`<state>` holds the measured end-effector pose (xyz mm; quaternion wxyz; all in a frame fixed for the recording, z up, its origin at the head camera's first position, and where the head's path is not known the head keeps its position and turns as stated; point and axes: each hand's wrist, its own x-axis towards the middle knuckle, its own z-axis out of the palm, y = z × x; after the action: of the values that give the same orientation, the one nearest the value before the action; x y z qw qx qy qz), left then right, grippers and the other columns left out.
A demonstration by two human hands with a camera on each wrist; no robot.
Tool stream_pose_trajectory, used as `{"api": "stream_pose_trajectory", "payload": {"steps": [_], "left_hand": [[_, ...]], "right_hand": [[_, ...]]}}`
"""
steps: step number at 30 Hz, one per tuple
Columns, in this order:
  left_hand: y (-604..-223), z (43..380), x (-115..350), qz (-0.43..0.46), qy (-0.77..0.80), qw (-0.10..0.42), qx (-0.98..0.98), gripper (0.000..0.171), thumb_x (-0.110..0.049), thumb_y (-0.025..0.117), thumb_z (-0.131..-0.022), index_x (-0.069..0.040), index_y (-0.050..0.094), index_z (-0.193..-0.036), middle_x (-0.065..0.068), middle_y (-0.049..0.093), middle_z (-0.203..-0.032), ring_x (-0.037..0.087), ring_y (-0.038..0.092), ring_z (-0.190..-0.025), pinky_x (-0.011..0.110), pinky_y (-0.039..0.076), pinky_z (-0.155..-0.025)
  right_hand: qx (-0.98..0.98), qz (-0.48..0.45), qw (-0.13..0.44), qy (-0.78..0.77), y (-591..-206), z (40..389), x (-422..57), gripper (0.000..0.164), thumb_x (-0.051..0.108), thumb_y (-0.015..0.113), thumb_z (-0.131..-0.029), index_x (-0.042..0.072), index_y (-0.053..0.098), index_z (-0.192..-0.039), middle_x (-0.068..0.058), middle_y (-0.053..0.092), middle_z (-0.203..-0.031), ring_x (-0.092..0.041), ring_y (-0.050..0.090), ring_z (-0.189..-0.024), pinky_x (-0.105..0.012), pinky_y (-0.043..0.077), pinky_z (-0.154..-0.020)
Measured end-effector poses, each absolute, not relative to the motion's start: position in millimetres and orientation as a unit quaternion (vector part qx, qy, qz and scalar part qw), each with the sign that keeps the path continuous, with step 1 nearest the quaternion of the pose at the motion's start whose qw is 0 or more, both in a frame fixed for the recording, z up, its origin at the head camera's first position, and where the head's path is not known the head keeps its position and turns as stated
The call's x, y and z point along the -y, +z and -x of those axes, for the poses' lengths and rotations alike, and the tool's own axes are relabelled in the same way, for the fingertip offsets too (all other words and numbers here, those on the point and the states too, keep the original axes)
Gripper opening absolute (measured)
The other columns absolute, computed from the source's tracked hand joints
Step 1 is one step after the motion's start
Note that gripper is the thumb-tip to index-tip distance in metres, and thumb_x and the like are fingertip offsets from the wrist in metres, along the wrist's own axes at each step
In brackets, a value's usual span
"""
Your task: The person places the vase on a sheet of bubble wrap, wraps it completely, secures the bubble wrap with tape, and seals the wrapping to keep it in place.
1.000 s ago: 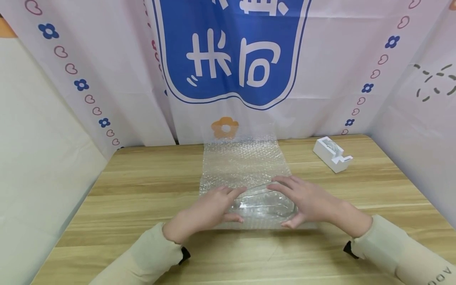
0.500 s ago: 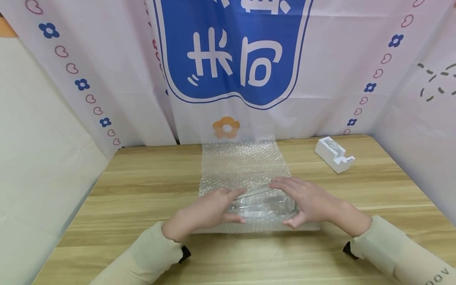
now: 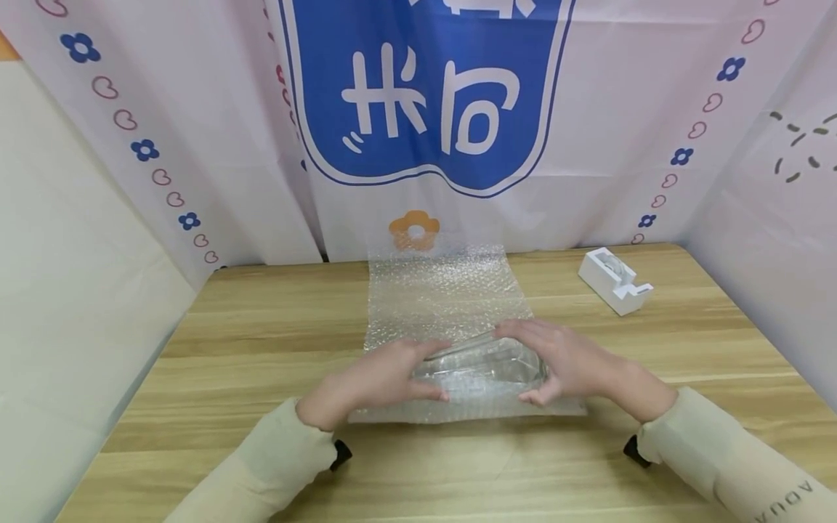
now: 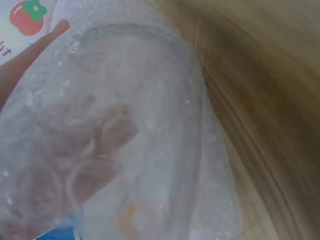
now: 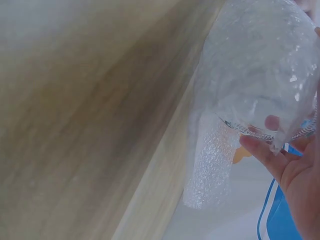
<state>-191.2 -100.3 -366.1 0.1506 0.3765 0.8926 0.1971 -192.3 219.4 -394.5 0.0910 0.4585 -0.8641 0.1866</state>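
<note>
A clear glass vessel (image 3: 490, 359) lies on its side across the near part of a bubble wrap sheet (image 3: 445, 290), with wrap around it. At its left end my left hand (image 3: 386, 372) holds it, thumb on the near side and fingers over the top. My right hand (image 3: 572, 357) grips the right end the same way. The left wrist view looks through wrapped glass (image 4: 145, 90) at blurred fingers behind it. In the right wrist view, a thumb touches the ridged edge of the vessel's base (image 5: 260, 135). Where glass and wrap overlap, the vessel's exact shape is hidden.
A white tape dispenser (image 3: 615, 282) stands at the back right of the wooden table (image 3: 261, 312). The wrap's far end reaches the printed curtain (image 3: 562, 145) behind the table. Pale sheets flank both sides.
Both hands and the vessel stay in nearly the same place. The wrap's near edge now shows further out to the left, beneath the left hand. The head view has shifted slightly.
</note>
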Motion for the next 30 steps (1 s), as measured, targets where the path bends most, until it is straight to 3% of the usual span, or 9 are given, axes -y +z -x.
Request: {"api": "stream_pose_trajectory", "payload": {"steps": [11, 22, 25, 30], "left_hand": [[-363.0, 202.1, 100.1, -0.364, 0.204, 0.180, -0.891, 0.083, -0.056, 0.071, -0.091, -0.015, 0.042, -0.157, 0.009, 0.054, -0.149, 0.026, 0.056, -0.131, 0.043, 0.046, -0.109], [-360.1, 201.4, 100.2, -0.368, 0.202, 0.165, -0.893, 0.080, -0.054, 0.072, -0.091, -0.013, 0.046, -0.155, 0.009, 0.053, -0.151, 0.025, 0.055, -0.132, 0.043, 0.045, -0.110], [-358.4, 200.3, 100.5, -0.381, 0.193, 0.136, -0.894, 0.078, -0.052, 0.074, -0.090, -0.012, 0.050, -0.152, 0.008, 0.056, -0.148, 0.025, 0.057, -0.130, 0.042, 0.046, -0.109], [-355.4, 196.5, 100.1, -0.436, 0.152, 0.017, -0.887, 0.070, -0.047, 0.078, -0.088, -0.010, 0.059, -0.144, 0.009, 0.065, -0.136, 0.027, 0.063, -0.122, 0.044, 0.050, -0.104]], "right_hand": [[0.865, -0.449, 0.055, 0.216, -390.5, 201.3, -221.0, 0.089, 0.045, 0.083, -0.073, 0.005, 0.051, -0.145, -0.017, 0.056, -0.146, -0.040, 0.056, -0.129, -0.060, 0.047, -0.103], [0.870, -0.432, 0.025, 0.235, -387.3, 202.6, -220.6, 0.088, 0.045, 0.083, -0.074, 0.012, 0.050, -0.148, -0.016, 0.054, -0.148, -0.039, 0.053, -0.132, -0.062, 0.045, -0.104], [0.870, -0.430, 0.022, 0.240, -387.7, 203.2, -220.4, 0.088, 0.042, 0.084, -0.074, 0.011, 0.050, -0.148, -0.016, 0.054, -0.148, -0.038, 0.055, -0.130, -0.061, 0.047, -0.103], [0.875, -0.406, -0.011, 0.265, -387.5, 207.4, -222.3, 0.089, 0.033, 0.087, -0.074, 0.010, 0.048, -0.150, -0.014, 0.055, -0.147, -0.036, 0.059, -0.124, -0.059, 0.049, -0.100]]}}
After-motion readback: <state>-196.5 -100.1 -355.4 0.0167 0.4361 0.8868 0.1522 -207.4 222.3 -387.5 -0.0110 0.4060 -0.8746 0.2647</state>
